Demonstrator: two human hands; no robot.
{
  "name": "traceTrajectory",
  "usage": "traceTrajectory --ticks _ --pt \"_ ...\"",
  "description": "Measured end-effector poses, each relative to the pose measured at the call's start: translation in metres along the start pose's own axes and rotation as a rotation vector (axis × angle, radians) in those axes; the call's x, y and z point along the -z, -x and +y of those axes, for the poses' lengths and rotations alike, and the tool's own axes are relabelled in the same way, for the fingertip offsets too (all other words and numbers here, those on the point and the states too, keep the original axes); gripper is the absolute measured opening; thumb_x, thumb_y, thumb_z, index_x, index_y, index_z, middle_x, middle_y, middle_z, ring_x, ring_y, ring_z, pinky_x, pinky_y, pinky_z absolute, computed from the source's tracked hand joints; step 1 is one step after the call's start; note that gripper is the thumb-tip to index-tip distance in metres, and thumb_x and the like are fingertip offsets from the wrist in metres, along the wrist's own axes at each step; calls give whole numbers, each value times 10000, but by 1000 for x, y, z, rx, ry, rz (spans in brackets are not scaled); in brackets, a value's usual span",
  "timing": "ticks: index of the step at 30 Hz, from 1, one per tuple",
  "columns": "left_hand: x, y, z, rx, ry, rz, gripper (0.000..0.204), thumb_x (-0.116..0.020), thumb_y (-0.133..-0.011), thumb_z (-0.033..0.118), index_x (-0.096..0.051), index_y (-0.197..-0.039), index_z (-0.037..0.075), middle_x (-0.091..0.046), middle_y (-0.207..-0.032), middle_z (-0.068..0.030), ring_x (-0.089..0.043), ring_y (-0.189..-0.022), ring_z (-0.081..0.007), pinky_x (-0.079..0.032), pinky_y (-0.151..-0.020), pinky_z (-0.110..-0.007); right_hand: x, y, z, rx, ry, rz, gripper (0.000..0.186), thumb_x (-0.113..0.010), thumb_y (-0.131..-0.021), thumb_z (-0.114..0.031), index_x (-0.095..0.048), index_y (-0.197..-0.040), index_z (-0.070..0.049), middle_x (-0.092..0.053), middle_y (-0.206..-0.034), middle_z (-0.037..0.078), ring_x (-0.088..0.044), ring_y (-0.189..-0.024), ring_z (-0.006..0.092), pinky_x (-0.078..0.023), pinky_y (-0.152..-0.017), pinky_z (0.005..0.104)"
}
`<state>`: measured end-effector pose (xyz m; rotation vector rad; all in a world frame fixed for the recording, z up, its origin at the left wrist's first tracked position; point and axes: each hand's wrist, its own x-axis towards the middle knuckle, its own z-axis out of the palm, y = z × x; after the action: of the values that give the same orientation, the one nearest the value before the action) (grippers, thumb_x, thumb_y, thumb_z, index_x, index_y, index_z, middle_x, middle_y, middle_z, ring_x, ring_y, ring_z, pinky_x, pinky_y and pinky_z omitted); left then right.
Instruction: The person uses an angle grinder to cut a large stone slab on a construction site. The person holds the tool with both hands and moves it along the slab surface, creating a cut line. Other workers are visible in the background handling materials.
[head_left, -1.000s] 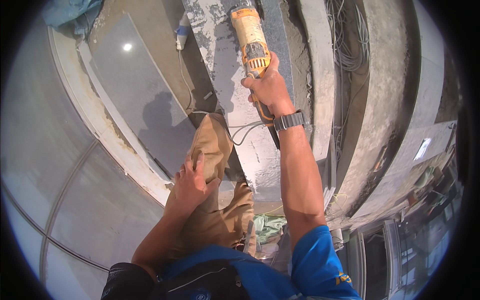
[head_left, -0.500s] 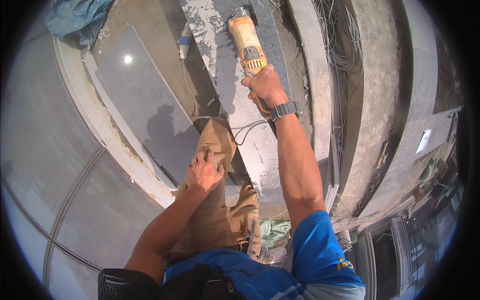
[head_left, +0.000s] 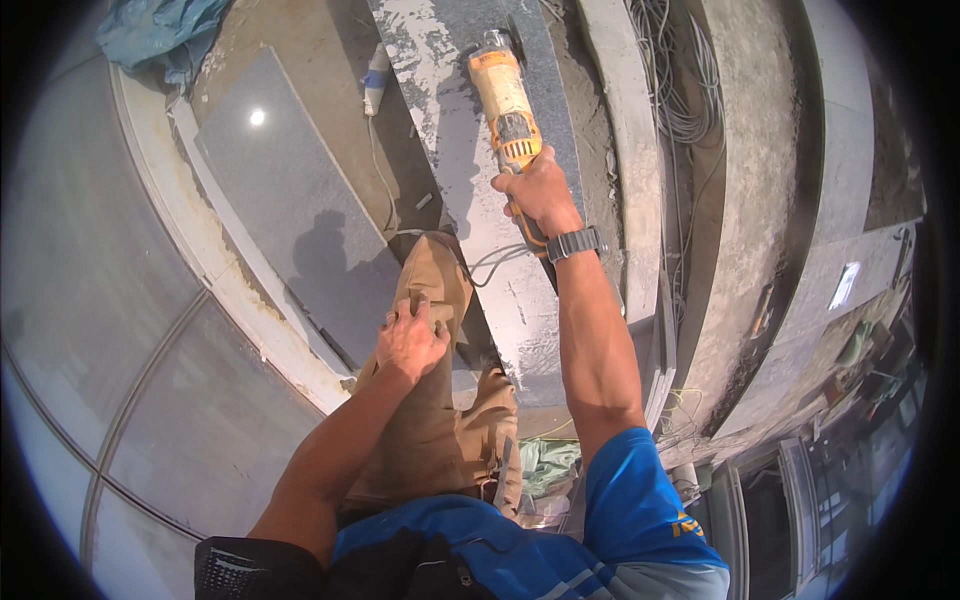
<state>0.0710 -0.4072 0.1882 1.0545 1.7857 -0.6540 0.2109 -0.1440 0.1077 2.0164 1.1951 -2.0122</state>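
My right hand (head_left: 542, 195) is wrapped round the rear handle of a yellow angle grinder (head_left: 508, 105). Its dark disc (head_left: 517, 42) stands nearly edge-on at the tool's far right; whether it touches the stone I cannot tell. Under the grinder lies a long grey stone slab (head_left: 510, 330), its left part coated in patchy white dust. A dark power cord (head_left: 497, 258) loops over the slab from beneath my wrist. My left hand (head_left: 410, 340) rests on my knee in brown trousers (head_left: 430, 270), fingers loosely spread and holding nothing.
Another grey slab (head_left: 290, 190) lies at the left, beside a white-edged ledge. A white-and-blue cable connector (head_left: 376, 80) lies between the slabs. Blue plastic sheeting (head_left: 160, 35) is at the far left. Coiled grey cables (head_left: 690, 110) sit between concrete strips on the right.
My right hand has drawn the grinder slightly toward me and to the right along the slab. My left hand stays on my knee.
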Motion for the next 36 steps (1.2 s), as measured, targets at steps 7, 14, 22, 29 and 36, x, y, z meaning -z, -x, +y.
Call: traceTrajectory --ticks 7,14,22,29,36 --pt "-1 -2 1 9 0 6 685 -630 -920 443 -525 -1516 124 -543 -1374 -176 -588 -1274 -422 -518 -1022 -538 -2 -3 2 4 -1 -13 616 -820 -791 -104 -401 -1186 115 -696 -917 245 -721 -569 242 -574 -451 340" --pt "0 -4 1 3 15 -11 695 -630 -915 453 -520 -1526 140 -524 -1394 -171 -580 -1286 -424 -508 -1033 -546 1 -28 -6 25 -52 -35 622 -814 -782 -118 -406 -1192 107 -691 -903 209 -706 -553 222 -571 -455 326" --pt "-4 -4 0 1 1 1 693 -639 -911 441 -521 -1525 141 -530 -1390 -173 -590 -1274 -418 -515 -1026 -543 -1 -26 -6 7 -29 -19 645 -821 -773 -122 -410 -1214 108 -693 -928 219 -713 -572 222 -577 -464 333" --pt "-7 0 0 -14 8 69 658 -636 -909 409 -549 -1500 132 -556 -1369 -173 -603 -1258 -414 -526 -1009 -538 -1 -9 6 22 -34 -20 625 -817 -787 -96 -408 -1216 103 -691 -930 229 -718 -578 236 -573 -453 332" --pt "-4 2 5 -52 -17 65 554 -618 -918 348 -618 -1423 119 -559 -1361 -176 -598 -1256 -402 -495 -1032 -551 2 1 12 -11 -39 -15 622 -810 -790 -93 -404 -1222 97 -690 -925 214 -709 -567 231 -578 -463 342"
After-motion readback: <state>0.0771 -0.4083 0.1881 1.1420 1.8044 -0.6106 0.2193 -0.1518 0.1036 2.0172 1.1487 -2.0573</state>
